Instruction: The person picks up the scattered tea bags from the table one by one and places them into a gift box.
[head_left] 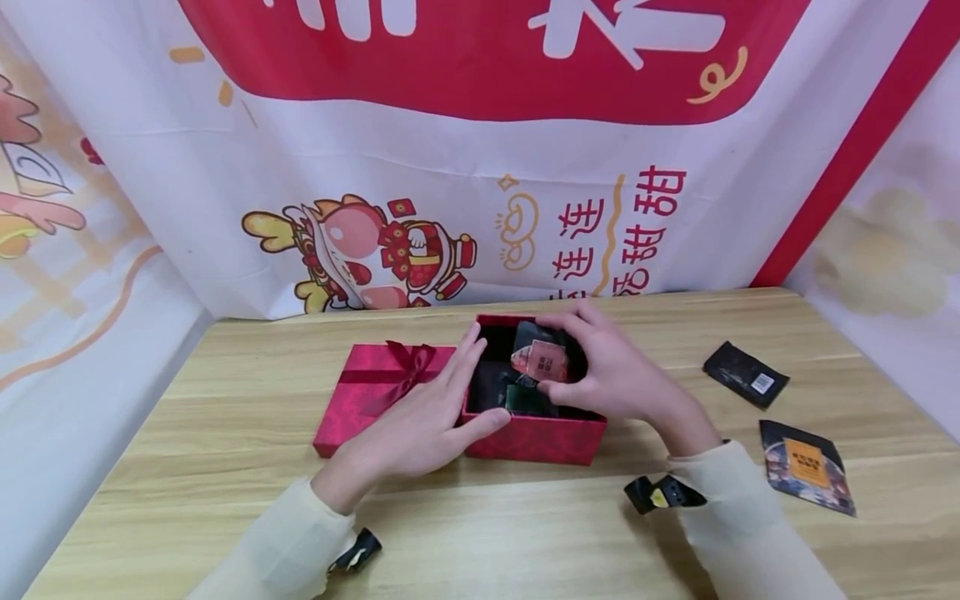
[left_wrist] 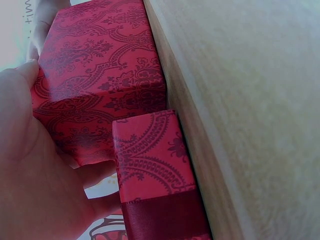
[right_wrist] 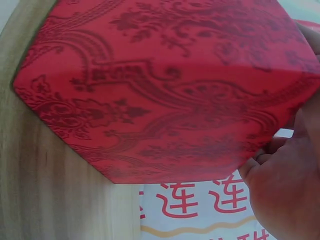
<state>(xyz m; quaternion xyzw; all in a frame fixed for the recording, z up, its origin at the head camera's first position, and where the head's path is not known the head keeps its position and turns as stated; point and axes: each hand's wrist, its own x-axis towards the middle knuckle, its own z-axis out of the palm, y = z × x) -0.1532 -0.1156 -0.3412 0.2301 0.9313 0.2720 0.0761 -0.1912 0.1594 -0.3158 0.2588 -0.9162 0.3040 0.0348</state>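
Two hands work at the open red box at the centre of the frame. Our right hand pinches a small foil sachet over the dark packets inside; it looks light, crinkly and slippery, best taken by its edges. Our left hand lies with fingers straight and slightly spread against the box's left wall, thumb on its front rim. Just left sits the ribboned lid; two more sachets lie at right on the wooden table.

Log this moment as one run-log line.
left hand: braces box | right hand: holds packet in box | lid: left of box | loose packets: on table, right
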